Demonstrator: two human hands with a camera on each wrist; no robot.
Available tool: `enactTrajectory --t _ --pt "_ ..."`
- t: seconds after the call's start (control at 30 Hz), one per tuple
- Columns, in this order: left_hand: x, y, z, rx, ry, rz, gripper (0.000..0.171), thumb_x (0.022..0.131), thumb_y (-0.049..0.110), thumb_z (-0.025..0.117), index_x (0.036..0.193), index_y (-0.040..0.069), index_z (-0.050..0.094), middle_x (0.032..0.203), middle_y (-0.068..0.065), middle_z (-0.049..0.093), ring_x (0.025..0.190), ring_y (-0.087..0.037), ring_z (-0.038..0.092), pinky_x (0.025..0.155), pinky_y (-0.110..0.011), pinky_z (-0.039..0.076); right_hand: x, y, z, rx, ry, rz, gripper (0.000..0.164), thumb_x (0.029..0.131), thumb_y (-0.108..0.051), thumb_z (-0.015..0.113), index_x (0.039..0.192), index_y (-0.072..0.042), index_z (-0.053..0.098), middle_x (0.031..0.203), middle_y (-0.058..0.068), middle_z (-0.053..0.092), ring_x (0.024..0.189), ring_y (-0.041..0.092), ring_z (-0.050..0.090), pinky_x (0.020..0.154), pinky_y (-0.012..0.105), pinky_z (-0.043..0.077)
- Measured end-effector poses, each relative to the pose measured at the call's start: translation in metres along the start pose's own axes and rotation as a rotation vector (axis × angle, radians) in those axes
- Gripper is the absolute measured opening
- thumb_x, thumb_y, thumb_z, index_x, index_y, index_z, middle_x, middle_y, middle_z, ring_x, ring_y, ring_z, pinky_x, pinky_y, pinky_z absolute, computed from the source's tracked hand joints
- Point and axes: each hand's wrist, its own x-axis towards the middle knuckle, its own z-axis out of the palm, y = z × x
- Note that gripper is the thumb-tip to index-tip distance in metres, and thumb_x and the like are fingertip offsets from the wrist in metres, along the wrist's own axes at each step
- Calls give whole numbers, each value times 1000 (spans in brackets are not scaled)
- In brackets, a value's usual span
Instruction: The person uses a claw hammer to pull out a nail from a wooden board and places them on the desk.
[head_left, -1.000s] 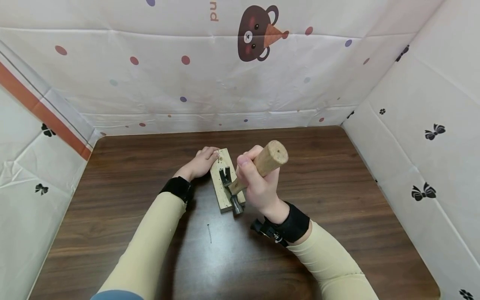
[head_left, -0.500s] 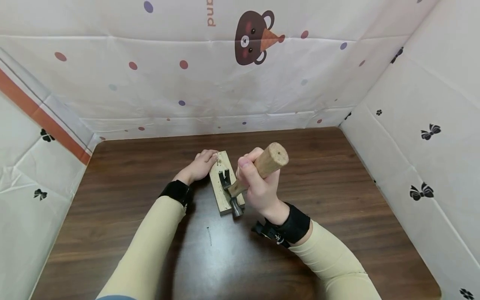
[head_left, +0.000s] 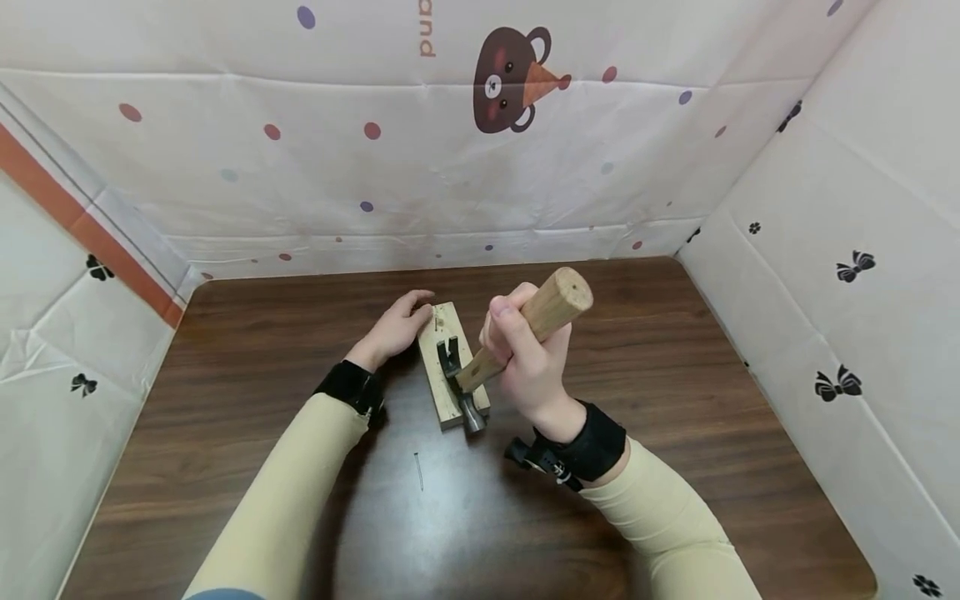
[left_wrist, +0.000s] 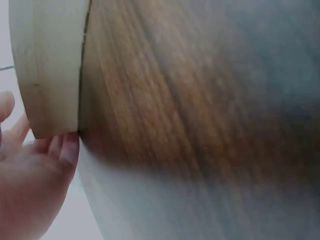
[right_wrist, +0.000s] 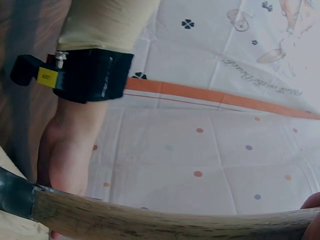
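left hand stretched forward, seemingly relaxed, right hand curled in a grip

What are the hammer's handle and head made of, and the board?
Handle: looks like wood, smooth and tan, with dark grain streaks. Head: probably metal; dark grey, with a shine near the striking end. Board: likely bare wood, pale and dull, with brown specks.

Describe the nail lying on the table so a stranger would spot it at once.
On the dark brown table, find the pale wooden block under the hammer. From the block's near end, look a little toward the bottom of the head view: the nail lies there. It is the slenderest of these things, a thin line lying apart from both block and hammer.
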Motion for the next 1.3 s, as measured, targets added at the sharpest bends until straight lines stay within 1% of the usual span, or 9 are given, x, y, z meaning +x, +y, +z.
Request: enactTrajectory --t 0.17,0.23,0.3,0.37,0.5,0.63,0.83,1.0,1.3 --pt "-12 7 0 133 230 158 45 114 22 49 156 7 50 156 -19 45 145 -40 36 117 -58 30 3 -9 -1 1 20 17 21 101 -6 55 81 -5 48 49 2 28 39 13 26 39 30 26" --pt "-23 13 0 159 298 236 42 112 15 52 153 6 54 151 -17 52 141 -39 41 116 -57 32 2 -12 -1 4 22 21 19 100 -4 54 82 -7 50 49 2 28 39 13 26 39 31 27" --pt "-36 20 0 165 330 312 39 109 8 56 148 5 58 143 -15 61 134 -38 50 112 -54 38 2 -15 0 14 22 23 18 100 -3 54 82 -7 51 49 1 28 39 13 25 39 32 27" --pt "-50 26 0 149 313 383 37 106 5 61 143 4 62 134 -12 68 123 -35 58 105 -51 44 1 -18 0 27 20 24 19 99 -2 54 81 -7 51 49 1 27 39 13 24 39 32 26" --pt "-77 34 3 112 208 491 31 104 5 68 136 3 68 122 -8 75 107 -26 69 94 -44 55 1 -23 1 42 9 43 20 99 -2 52 81 -7 50 48 1 26 39 13 23 39 32 24" --pt "-92 34 11 136 122 546 29 104 6 70 133 4 71 125 -6 75 114 -21 71 95 -43 58 1 -26 3 36 -2 76 19 99 -2 51 82 -11 52 48 1 26 39 14 23 40 31 24" --pt "-99 25 22 127 73 539 18 99 1 75 117 5 77 121 -8 77 112 -23 73 97 -42 59 -1 -26 5 54 -24 81 20 100 -2 49 85 -15 55 49 1 26 39 14 23 40 31 24" --pt "-100 22 25 111 106 553 12 96 -5 76 100 5 77 106 -5 78 101 -22 75 89 -40 61 -1 -27 7 57 -55 87 20 99 -2 49 82 -13 52 48 1 27 38 13 24 40 30 23" --pt "-102 22 24 110 129 602 17 91 -11 76 92 6 76 98 -2 77 93 -24 75 83 -39 61 -2 -27 11 54 -67 97 22 99 -2 48 78 -10 47 48 1 27 38 13 24 39 30 23"
